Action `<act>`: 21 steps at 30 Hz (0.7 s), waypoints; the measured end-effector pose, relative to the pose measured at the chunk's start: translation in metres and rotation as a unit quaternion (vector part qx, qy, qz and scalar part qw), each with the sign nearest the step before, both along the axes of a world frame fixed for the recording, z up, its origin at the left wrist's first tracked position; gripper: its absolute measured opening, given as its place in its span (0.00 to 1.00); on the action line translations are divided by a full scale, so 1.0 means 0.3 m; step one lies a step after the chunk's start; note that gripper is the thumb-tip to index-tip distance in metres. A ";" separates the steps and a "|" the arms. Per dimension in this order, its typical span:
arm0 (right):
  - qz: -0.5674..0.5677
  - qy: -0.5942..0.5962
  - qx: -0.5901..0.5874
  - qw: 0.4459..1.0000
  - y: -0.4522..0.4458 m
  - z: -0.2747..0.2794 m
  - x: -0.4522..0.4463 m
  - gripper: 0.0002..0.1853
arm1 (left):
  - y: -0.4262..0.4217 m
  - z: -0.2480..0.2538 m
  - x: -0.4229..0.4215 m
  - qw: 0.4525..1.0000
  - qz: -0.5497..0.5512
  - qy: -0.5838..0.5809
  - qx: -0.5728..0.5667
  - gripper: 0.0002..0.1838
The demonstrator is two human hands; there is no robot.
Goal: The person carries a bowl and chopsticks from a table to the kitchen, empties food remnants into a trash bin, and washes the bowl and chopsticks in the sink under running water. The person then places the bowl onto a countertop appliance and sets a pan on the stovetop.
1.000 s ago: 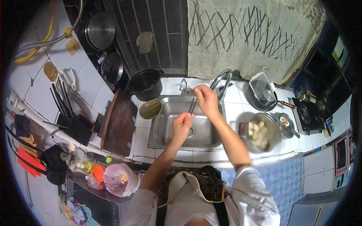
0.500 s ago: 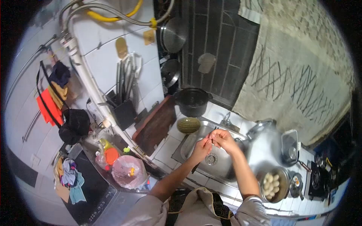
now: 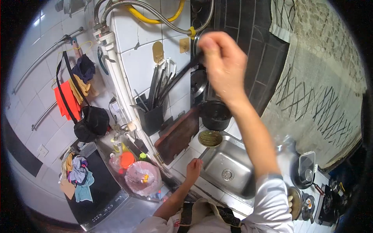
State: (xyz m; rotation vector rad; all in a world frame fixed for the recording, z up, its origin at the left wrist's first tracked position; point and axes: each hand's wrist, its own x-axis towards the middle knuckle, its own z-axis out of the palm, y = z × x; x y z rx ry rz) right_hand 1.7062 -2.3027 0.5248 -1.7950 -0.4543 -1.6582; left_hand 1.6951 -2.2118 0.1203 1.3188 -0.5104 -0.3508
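Observation:
My right hand is raised high in front of the wall, blurred by motion, with its fingers closed. A long dark utensil slants from it down to the left, its lower end at the black utensil holder; its kind is not clear. Several dark and metal utensils stand in that holder. My left hand is low, beside the left edge of the steel sink, with its fingers curled in. Whatever it may hold is hidden.
A brown cutting board leans behind the counter, beside a black pot and a green patterned bowl. A pink-lined bin stands at left. A pot with pale round items and a stove are at right.
My hands were together over the sink. The right has risen to the utensil holder and now grips a dark utensil; the left has drawn back left. The view has shifted.

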 end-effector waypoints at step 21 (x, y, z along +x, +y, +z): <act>-0.067 0.553 0.124 0.821 -0.191 -0.821 -0.375 0.08 | -0.398 -0.434 0.372 0.919 -0.061 0.340 0.189 0.12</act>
